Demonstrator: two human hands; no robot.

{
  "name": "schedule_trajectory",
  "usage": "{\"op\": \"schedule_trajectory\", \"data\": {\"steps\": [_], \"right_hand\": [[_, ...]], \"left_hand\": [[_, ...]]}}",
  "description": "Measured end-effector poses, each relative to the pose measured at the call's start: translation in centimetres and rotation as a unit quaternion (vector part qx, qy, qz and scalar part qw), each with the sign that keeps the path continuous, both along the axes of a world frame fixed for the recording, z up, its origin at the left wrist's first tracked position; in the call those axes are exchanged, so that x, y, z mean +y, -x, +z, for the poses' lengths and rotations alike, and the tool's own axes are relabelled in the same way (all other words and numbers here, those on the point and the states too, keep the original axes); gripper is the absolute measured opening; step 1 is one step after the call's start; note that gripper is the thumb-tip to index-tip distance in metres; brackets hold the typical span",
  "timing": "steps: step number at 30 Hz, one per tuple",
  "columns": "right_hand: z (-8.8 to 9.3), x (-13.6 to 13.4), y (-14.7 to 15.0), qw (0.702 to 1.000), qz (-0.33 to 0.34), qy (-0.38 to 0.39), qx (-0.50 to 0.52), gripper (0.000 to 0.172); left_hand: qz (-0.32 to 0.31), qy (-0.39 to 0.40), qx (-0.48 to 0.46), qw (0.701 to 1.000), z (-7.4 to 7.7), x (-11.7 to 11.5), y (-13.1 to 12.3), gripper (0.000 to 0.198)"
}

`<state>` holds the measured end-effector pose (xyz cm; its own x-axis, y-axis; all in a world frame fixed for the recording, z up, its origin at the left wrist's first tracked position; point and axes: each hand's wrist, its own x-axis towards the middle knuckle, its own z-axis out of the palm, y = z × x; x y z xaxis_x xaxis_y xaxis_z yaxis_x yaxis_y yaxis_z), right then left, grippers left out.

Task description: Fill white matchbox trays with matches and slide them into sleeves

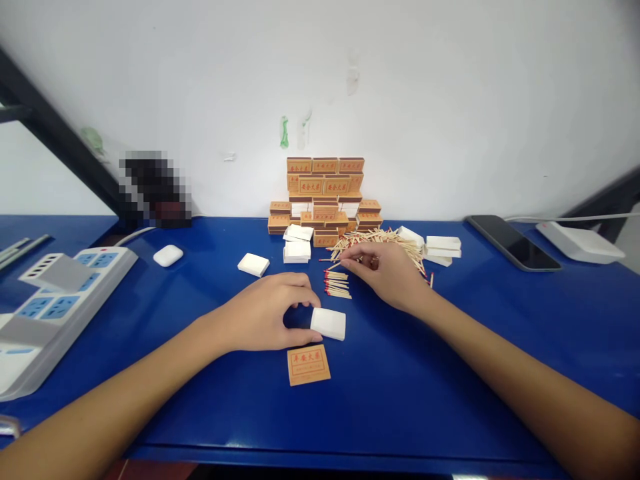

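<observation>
My left hand (273, 313) grips the left end of a small white matchbox tray (329, 323) between thumb and fingers. My right hand (383, 270) pinches a matchstick (334, 265) close to the big heap of matches (410, 248), which it partly hides. Just below those fingertips lies a neat row of matches (338, 284), red heads to the left. Nearer to me, an orange matchbox sleeve (309, 365) rests flat with its printed face up.
Stacked matchboxes (325, 185) stand against the wall. White trays (297, 251) lie before them, more trays (443, 247) by the heap, and one tray (253, 265) further left. A power strip (75, 293) and white case (169, 255) are left; a phone (513, 241) is right.
</observation>
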<state>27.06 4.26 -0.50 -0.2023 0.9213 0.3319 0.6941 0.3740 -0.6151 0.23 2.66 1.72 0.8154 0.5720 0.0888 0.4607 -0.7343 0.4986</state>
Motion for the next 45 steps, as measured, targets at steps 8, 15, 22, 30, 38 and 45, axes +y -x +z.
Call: {"op": "schedule_trajectory", "data": {"steps": [8,15,22,30,38,45], "right_hand": [[-0.3,-0.1,-0.5,0.996,0.056,-0.024,-0.061,0.014],[0.5,0.3,-1.7,0.989,-0.021,-0.083,-0.124,0.01],[-0.2,0.6,-1.2,0.975,-0.078,-0.054,-0.203,0.013],[0.6,-0.2,-0.9,0.95,-0.12,-0.006,-0.29,0.012],[0.2,0.1,-1.3,0.94,-0.079,-0.02,-0.332,0.02],[1.4,-0.5,-2.2,0.933,-0.032,-0.011,-0.358,0.019]], "left_hand": [[0.003,0.002,0.002,1.0,-0.1,0.1,-0.1,0.035],[0.004,0.007,0.009,1.0,0.0,0.0,0.0,0.035],[0.006,0.007,0.01,1.0,0.1,0.0,-0.1,0.033],[0.006,0.007,0.012,1.0,0.1,-0.1,-0.2,0.033],[0.004,0.003,0.007,1.0,0.1,-0.1,-0.2,0.032],[0.004,0.001,0.009,1.0,0.0,0.0,-0.2,0.033]]}}
